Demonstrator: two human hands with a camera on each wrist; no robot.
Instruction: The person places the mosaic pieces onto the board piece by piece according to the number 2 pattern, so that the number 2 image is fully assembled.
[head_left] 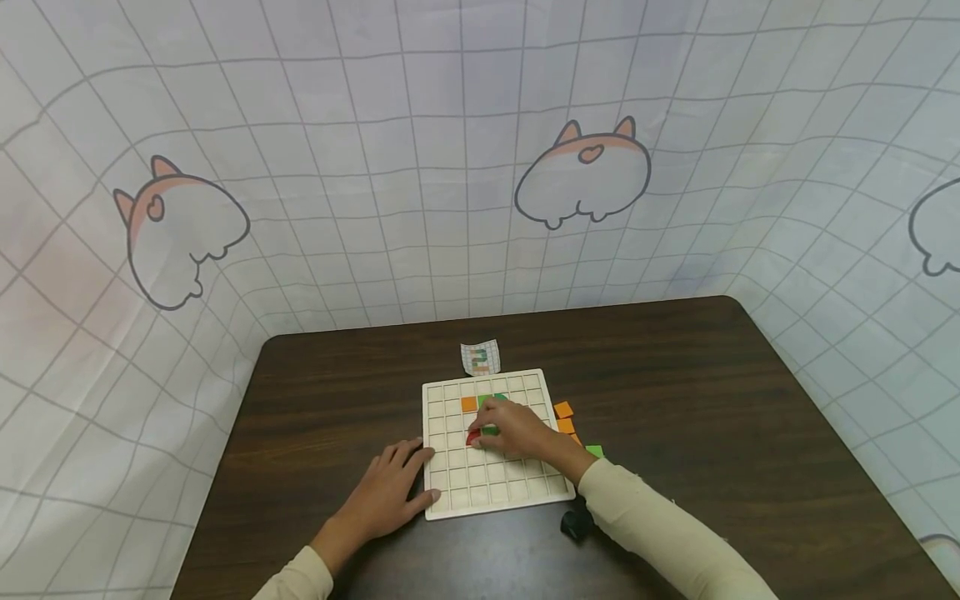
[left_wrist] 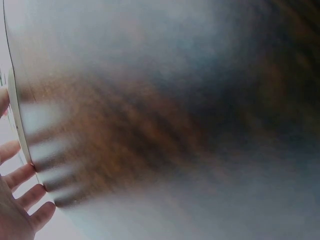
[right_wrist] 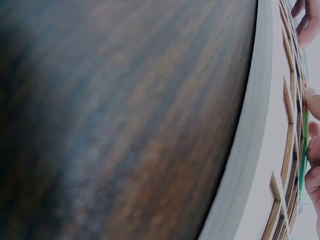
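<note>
A cream gridded board lies on the table. My left hand has its fingers spread, with the thumb and fingertips touching the board's left edge; the left wrist view also shows those fingers along the rim. My right hand reaches over the middle of the board and pinches a red tile between thumb and fingers. An orange tile and a light green tile sit in a row above it. Dark green tiles show partly under the right hand, which hides the rest.
Behind the board lies a small pattern card. Loose orange tiles and a green tile are at the board's right side. A black object sits by the right sleeve. A gridded curtain surrounds the dark wooden table.
</note>
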